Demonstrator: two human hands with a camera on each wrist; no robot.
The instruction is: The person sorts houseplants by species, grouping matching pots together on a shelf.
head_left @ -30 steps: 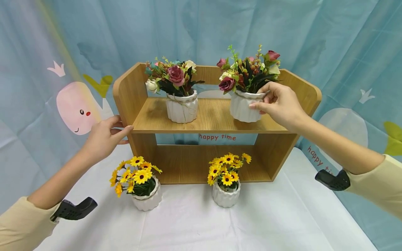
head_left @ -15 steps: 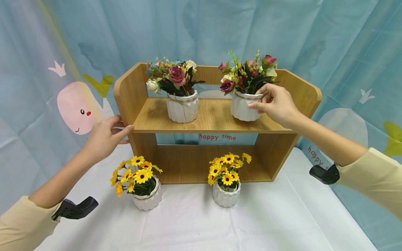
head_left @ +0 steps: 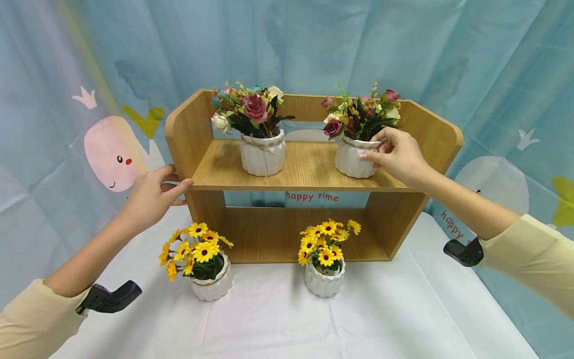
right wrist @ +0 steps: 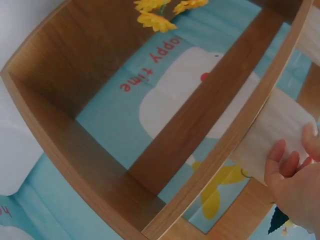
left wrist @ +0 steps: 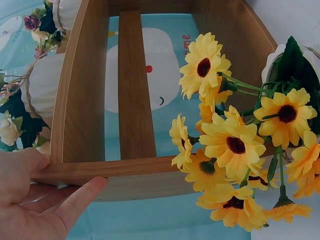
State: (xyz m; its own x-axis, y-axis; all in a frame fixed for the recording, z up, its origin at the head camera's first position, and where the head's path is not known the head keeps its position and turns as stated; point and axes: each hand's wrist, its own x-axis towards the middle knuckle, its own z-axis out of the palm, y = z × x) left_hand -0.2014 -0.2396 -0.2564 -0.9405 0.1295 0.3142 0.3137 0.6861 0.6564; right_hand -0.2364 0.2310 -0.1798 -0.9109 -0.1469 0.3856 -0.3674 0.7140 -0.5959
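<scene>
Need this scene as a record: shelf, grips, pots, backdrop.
Shelf: two-tier brown wooden bookshelf on white cloth
Left grip: holds bookshelf's left side panel
Right grip: holds white fluted pot of burgundy-and-cream roses, upper tier right
Upper tier left: white fluted pot of mauve-and-cream roses
Front left: white fluted pot of yellow flowers, on cloth
Front right: second yellow-flower white pot, on cloth
Backdrop: light-blue printed curtain

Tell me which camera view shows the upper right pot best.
Head: the pot shows nearly whole, partly behind the right grip. Right wrist shows part of its side; left wrist, only a cropped piece up top.
</scene>
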